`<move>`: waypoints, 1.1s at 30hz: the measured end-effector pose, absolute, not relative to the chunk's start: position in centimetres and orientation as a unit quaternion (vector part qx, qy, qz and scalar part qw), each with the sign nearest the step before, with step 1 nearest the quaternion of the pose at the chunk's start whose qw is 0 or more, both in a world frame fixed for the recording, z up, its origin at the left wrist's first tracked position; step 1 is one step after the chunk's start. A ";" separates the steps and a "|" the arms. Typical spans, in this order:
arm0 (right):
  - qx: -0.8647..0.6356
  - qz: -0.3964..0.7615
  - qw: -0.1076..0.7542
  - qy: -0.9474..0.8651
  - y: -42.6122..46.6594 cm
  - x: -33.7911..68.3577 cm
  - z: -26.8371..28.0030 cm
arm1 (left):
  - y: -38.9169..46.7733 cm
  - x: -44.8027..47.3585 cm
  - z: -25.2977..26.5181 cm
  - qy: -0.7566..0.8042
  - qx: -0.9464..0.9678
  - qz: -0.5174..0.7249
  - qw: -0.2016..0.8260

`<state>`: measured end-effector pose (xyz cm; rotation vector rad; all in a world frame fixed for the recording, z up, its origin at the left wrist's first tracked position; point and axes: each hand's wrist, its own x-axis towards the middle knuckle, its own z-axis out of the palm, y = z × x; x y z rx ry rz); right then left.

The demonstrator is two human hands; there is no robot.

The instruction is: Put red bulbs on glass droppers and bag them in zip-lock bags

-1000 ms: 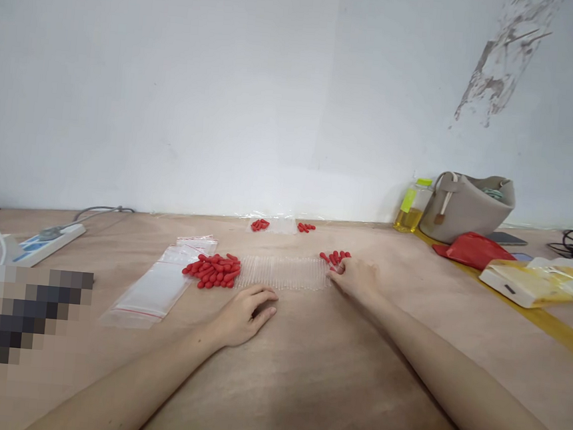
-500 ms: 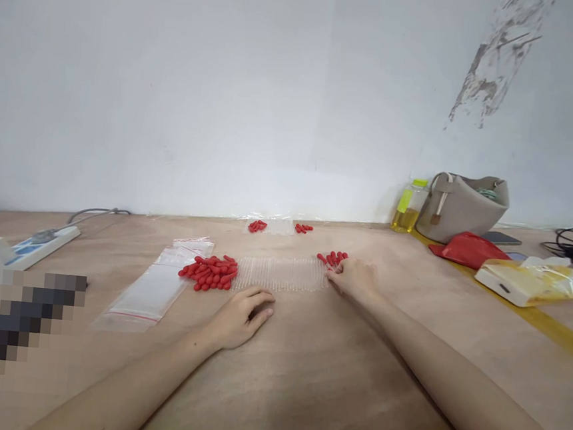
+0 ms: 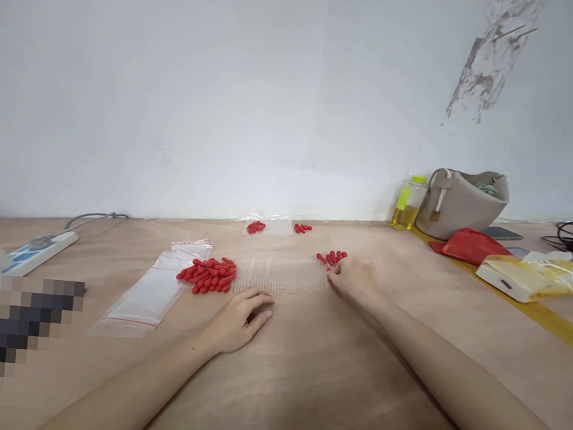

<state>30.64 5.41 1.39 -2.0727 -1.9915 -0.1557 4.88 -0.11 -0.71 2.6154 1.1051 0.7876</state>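
A row of thin clear tubes (image 3: 278, 274) lies side by side on the wooden tabletop. A heap of red rubber bulbs (image 3: 211, 275) sits against its left end. Below that end, my left hand (image 3: 242, 319) rests on the table, holding nothing, thumb and fingers apart. At the right end, my right hand (image 3: 354, 278) has its fingertips pinched on a dropper, whose red part (image 3: 331, 268) partly shows; the fingers cover most of it. Just beyond them lie several red-bulbed droppers (image 3: 334, 256) in a small group.
Clear zip bags (image 3: 143, 296) lie left of the heap. Against the wall is a plastic bag (image 3: 279, 226) with red bulbs (image 3: 256, 227). A power strip (image 3: 45, 251) is at left; a yellow-capped bottle (image 3: 406, 205), a grey handbag (image 3: 461, 203) and a tissue pack (image 3: 526, 279) are at right.
The view has shifted slightly. Both hands stay almost where they were, the right one still pinching at the right end of the row.
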 end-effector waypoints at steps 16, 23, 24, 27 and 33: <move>-0.699 -0.054 0.114 -0.704 5.0 30.3 1.5 | -0.2 5.0 -0.5 0.375 0.885 0.259 0.095; -0.697 -0.074 0.120 -0.703 4.8 30.2 2.3 | -0.3 5.0 -0.4 0.376 0.884 0.259 0.099; -0.700 -0.061 0.124 -0.701 4.7 30.3 2.8 | -0.3 5.0 -0.4 0.375 0.884 0.261 0.099; -0.677 0.025 0.149 -0.720 4.0 30.5 4.3 | -0.3 5.1 -0.3 0.371 0.884 0.264 0.100; -0.483 0.183 0.253 -0.818 1.5 28.6 3.0 | -0.5 5.4 -0.6 0.399 0.874 0.276 0.038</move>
